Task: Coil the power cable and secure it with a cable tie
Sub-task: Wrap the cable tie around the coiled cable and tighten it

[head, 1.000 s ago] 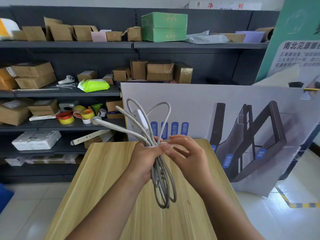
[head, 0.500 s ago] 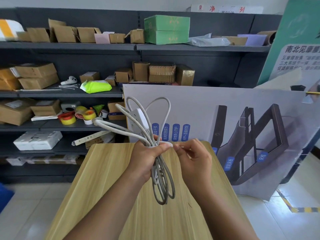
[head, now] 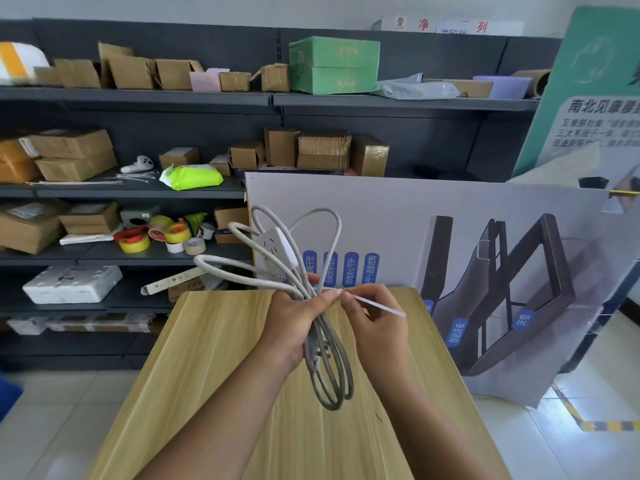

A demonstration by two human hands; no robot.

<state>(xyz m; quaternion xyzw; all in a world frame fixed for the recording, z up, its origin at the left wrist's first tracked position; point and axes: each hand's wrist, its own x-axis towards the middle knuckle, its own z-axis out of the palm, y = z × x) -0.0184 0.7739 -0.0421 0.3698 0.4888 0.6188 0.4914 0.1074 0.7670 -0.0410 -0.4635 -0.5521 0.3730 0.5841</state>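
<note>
A grey-white power cable [head: 330, 372] is bundled into loops, with its white socket block [head: 277, 249] sticking up behind the loops. My left hand [head: 294, 323] grips the bundle at its middle, above a wooden table [head: 214, 375]. Loops fan out above the fist and hang below it. A thin white cable tie [head: 375, 304] runs around the bundle at the fist, and its free end points right. My right hand [head: 375, 323] pinches that tie next to my left thumb.
Dark shelves [head: 138, 188] behind the table hold cardboard boxes, tape rolls [head: 152, 235] and loose cable ties. A large printed board [head: 450, 244] leans against the table's far right side. Tiled floor lies on both sides.
My right hand has pulled the tie's free end out to the right, so a longer tail now shows. The left hand keeps holding the bundle, raised slightly.
</note>
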